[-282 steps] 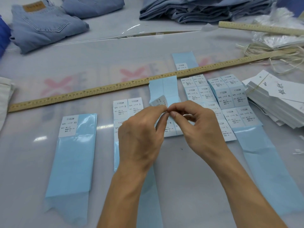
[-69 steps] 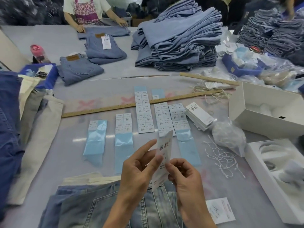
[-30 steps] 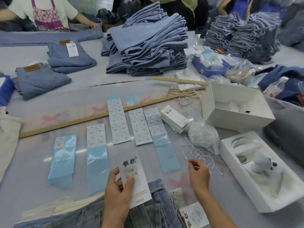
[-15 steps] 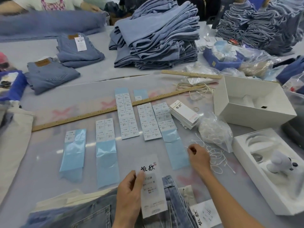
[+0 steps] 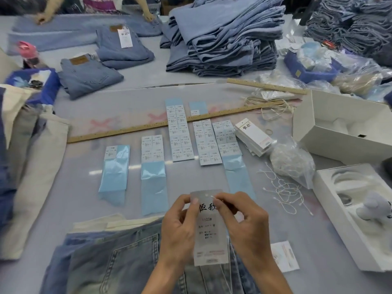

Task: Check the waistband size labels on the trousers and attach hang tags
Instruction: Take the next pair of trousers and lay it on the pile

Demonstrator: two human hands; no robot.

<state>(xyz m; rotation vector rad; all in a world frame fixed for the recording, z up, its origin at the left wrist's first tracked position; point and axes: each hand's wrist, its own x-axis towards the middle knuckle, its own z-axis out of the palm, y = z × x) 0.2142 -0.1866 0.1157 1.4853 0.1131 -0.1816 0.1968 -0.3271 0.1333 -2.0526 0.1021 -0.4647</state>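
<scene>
White cord, picked from the loose pile of white loop strings [image 5: 286, 192] to the right, is now pinched in the right hand [image 5: 239, 219] and has been brought to the punched hole at the top of the white card hang tag [image 5: 209, 228]; half a second ago that hand was still reaching into the pile while the tag was held by the left hand [image 5: 180, 225] alone. The tag is now gripped along its left edge by the left thumb and fingers and is held upright above the faded blue denim trousers [image 5: 110, 266] lying near on the grey surface [image 5: 84, 187]. Threading is judged to be starting; fastening to the trousers is not yet done. Two black brush characters are printed on the tag, and "1103#" can be read beneath; the smaller lines are too blurred. "1103#" is also printed on the white size stickers on blue backing strips [image 5: 180, 132] beyond.
</scene>
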